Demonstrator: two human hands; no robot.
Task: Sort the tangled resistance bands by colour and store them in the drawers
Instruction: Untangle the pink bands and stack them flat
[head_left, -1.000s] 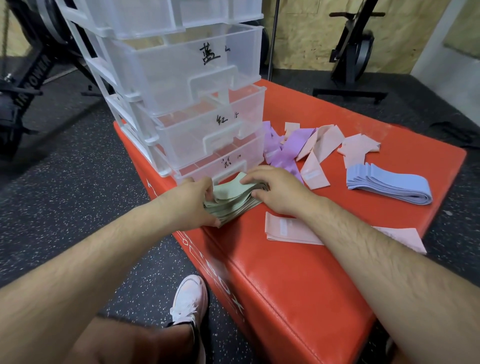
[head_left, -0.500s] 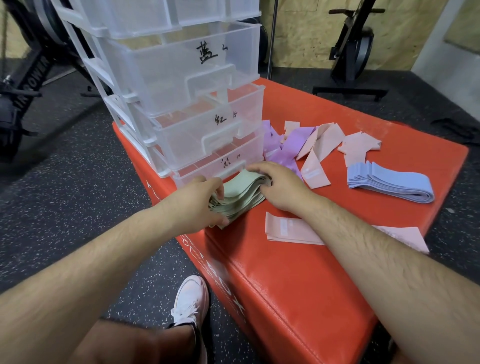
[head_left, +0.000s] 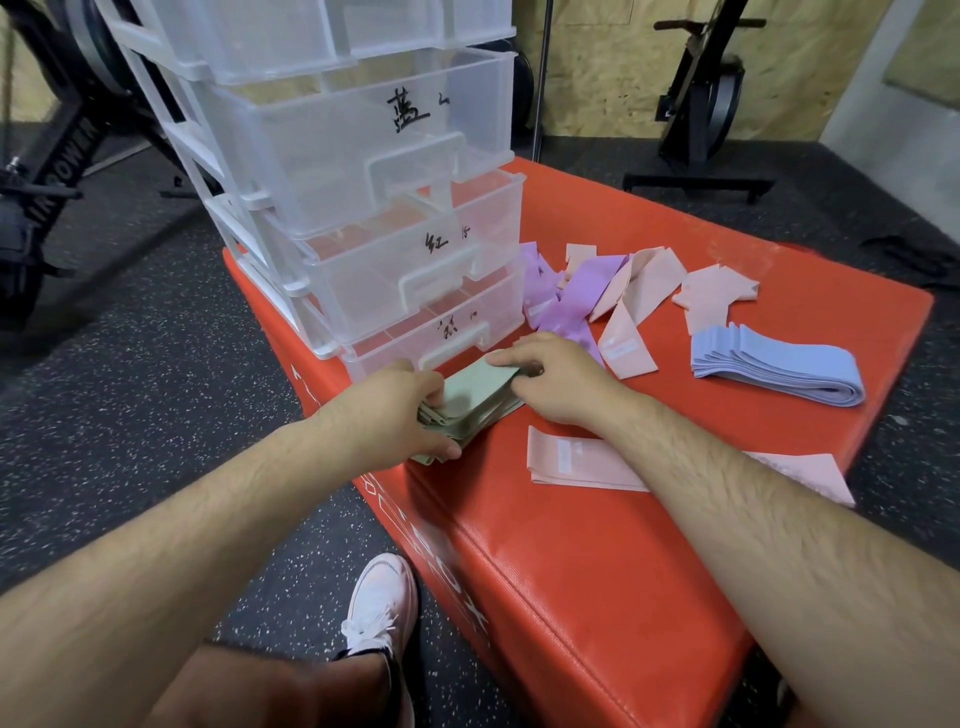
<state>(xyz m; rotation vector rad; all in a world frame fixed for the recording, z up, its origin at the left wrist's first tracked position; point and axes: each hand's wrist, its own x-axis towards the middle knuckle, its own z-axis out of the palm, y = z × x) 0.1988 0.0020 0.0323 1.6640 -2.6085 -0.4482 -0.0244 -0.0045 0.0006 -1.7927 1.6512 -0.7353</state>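
Your left hand (head_left: 400, 415) is curled round the near end of the stack of green bands (head_left: 475, 400), thumb underneath, and your right hand (head_left: 556, 379) grips the far end with its fingers bent over the top edge, so both hands have the stack between them. It lies on the red box (head_left: 597, 571) just in front of the drawer unit (head_left: 363, 208), touching or nearly touching the handle of the bottom drawer (head_left: 441, 332), which looks closed. You seem to be at the point of squaring up the green lot for storing. Next you will likely have to free one hand to pull a drawer out, while the other clamps the stack so the layers do not slide apart. To the right of the drawer unit the purple bands (head_left: 566, 301) and pink bands (head_left: 639, 306) lie loose and mixed, beyond them a folded blue stack (head_left: 779, 364); those appear unsorted or unstored.
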